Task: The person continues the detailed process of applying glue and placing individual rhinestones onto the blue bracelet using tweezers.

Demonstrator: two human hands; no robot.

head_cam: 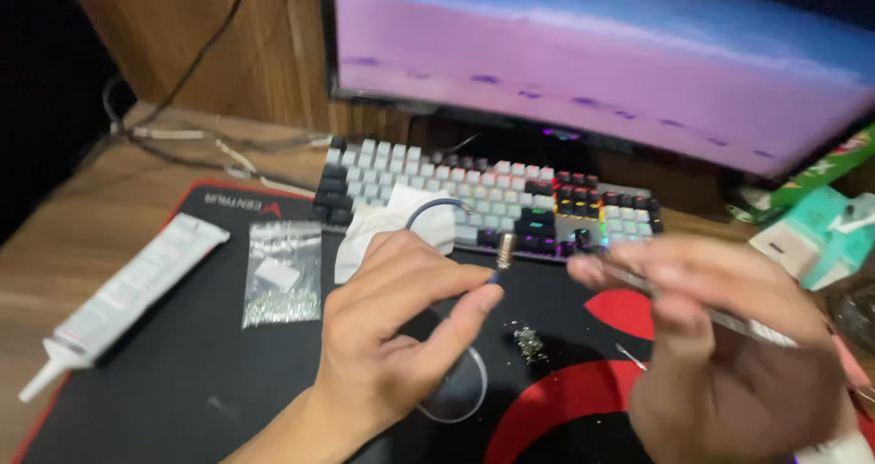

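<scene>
My left hand (401,323) pinches a thin dark cable (436,207) near its small metal plug (503,254), which points up over the black and red desk mat (182,373). My right hand (720,336), blurred, grips a slim pen-like tool (756,327) across its fingers, just right of the plug. Below the hands, on the mat, lie a small pile of tiny shiny beads (529,344) and a clear round disc (456,391).
A backlit keyboard (510,195) sits behind the hands under a lit monitor (583,63). A white tissue (383,222) lies at its front. A clear bag of small stones (283,273) and a white glue tube (118,300) lie left. Teal boxes (820,232) stand at right.
</scene>
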